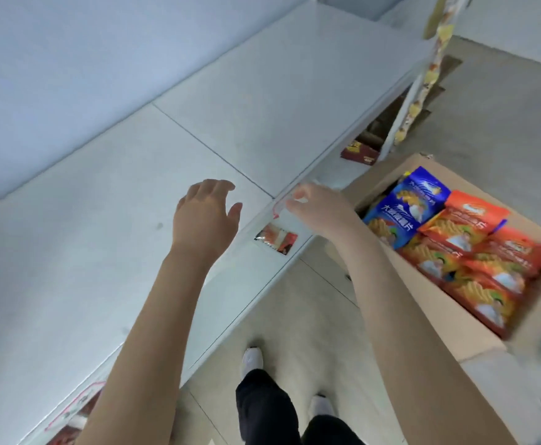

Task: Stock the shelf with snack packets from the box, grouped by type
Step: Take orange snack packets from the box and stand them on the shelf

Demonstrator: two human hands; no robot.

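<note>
A white metal shelf (pixel 262 101) runs from lower left to upper right, its top board bare. My left hand (pixel 203 220) hovers above that board with fingers spread and nothing in it. My right hand (pixel 318 208) is at the shelf's front edge, fingertips pinched on a small clear red-edged price label (pixel 278 209) on the rail. An open cardboard box (pixel 400 303) stands on the floor at right, holding several orange snack packets (pixel 468 252) and blue snack packets (pixel 404 203). One red and white packet (pixel 275 240) lies on the lower shelf board.
A dark red snack box (pixel 359 154) sits on the lower shelf further right. A strip of yellow packets (pixel 423 81) hangs on the shelf's end post. My legs and white shoes (pixel 253 359) stand on the pale tiled floor below.
</note>
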